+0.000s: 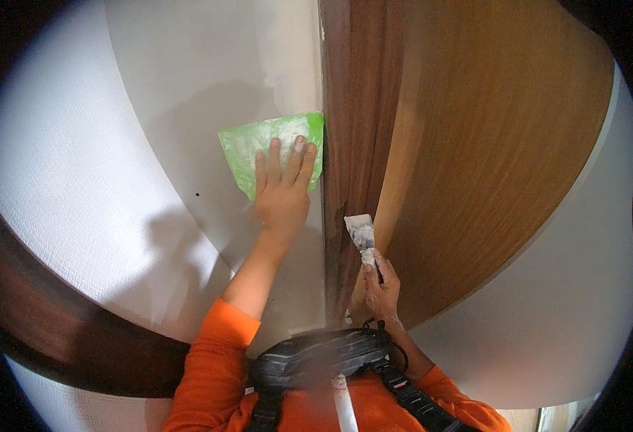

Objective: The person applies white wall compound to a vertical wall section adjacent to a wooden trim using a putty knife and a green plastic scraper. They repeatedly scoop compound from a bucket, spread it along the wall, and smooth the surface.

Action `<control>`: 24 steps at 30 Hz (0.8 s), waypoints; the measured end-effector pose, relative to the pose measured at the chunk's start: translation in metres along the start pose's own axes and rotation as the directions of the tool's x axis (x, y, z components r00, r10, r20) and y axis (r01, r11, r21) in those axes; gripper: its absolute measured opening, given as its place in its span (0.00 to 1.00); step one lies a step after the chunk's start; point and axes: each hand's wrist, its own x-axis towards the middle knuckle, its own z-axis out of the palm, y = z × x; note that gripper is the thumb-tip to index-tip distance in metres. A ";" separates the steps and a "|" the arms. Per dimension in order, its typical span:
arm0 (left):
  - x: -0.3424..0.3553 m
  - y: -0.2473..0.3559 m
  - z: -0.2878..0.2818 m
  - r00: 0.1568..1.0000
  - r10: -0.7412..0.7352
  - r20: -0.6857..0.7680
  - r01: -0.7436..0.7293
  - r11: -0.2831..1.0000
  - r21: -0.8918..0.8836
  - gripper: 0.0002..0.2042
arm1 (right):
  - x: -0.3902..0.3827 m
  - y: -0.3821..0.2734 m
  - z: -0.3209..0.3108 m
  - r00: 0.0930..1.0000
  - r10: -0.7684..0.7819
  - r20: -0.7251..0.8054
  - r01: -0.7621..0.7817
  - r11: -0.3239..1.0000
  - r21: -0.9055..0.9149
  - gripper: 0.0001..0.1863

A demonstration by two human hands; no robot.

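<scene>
My left hand [283, 194] holds a green plastic putty spreader [237, 155] against the pale wall panel [208, 43]. Its fingers lie stretched over the spreader's face, which is smeared with white filler; the thumb is hidden. The spreader's right edge meets the dark brown wooden trim [360, 86]. Lower and to the right, my right hand [383, 288] grips a putty knife [360, 230] by its handle. White filler coats that knife's blade, which points up and stands in front of the trim.
To the right of the trim is a wood-grain door panel [504, 129]. White textured wall [64, 165] lies at the left, above a dark brown band [79, 345]. A white stick [344, 403] and a black strap [410, 396] show near my chest.
</scene>
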 end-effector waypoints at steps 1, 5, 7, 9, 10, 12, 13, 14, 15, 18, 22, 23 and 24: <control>0.001 0.000 0.005 1.000 -0.005 -0.014 0.005 1.000 -0.010 0.39 | 0.001 0.000 -0.001 1.000 -0.001 -0.010 0.000 1.000 -0.009 0.21; 0.004 0.004 0.019 0.999 0.002 -0.037 -0.002 1.000 -0.022 0.38 | -0.001 -0.012 -0.007 0.998 -0.057 -0.042 0.055 0.997 -0.046 0.21; 0.005 0.006 0.016 1.000 -0.008 -0.006 0.008 1.000 -0.017 0.37 | -0.003 -0.025 -0.011 1.000 -0.018 -0.005 0.018 0.999 -0.036 0.22; 0.004 0.008 0.007 0.998 -0.016 0.067 0.018 1.000 -0.024 0.36 | -0.006 -0.039 -0.014 1.000 0.003 -0.007 -0.003 0.999 -0.042 0.21; 0.001 0.009 0.000 0.993 -0.012 0.114 0.017 0.999 -0.042 0.36 | -0.007 -0.043 -0.017 1.000 0.014 0.002 -0.014 0.998 -0.055 0.21; -0.007 0.019 -0.018 0.959 -0.062 0.278 0.075 0.996 -0.037 0.35 | -0.005 -0.052 -0.020 0.998 0.051 0.044 -0.048 0.996 -0.073 0.21; -0.008 0.025 -0.032 0.960 -0.084 0.268 0.101 0.994 -0.051 0.35 | -0.005 -0.058 -0.019 0.997 0.063 0.041 -0.059 0.994 -0.090 0.21; -0.011 0.032 -0.046 0.967 -0.103 0.233 0.121 0.990 -0.065 0.35 | -0.004 -0.057 -0.019 0.996 0.077 0.037 -0.073 0.993 -0.097 0.21; -0.007 0.035 -0.055 0.985 -0.089 0.150 0.103 0.991 -0.087 0.35 | -0.003 -0.059 -0.018 0.998 0.046 0.033 -0.043 0.995 -0.094 0.21; 0.020 0.025 -0.076 0.968 -0.194 0.161 0.200 0.980 -0.020 0.34 | -0.004 -0.055 -0.010 0.998 0.062 -0.014 -0.063 0.996 -0.059 0.21; 0.070 0.011 -0.068 0.994 -0.074 0.078 0.071 0.997 0.042 0.33 | -0.009 -0.049 -0.003 0.994 0.100 -0.042 -0.099 0.995 0.027 0.20; 0.077 0.011 -0.065 0.994 -0.059 0.087 0.055 0.997 0.047 0.33 | -0.009 -0.049 -0.003 0.994 0.100 -0.051 -0.098 0.995 0.036 0.20; 0.081 0.012 -0.063 0.994 -0.046 0.100 0.041 0.998 0.050 0.33 | -0.010 -0.048 -0.003 0.995 0.086 -0.045 -0.085 0.996 0.022 0.20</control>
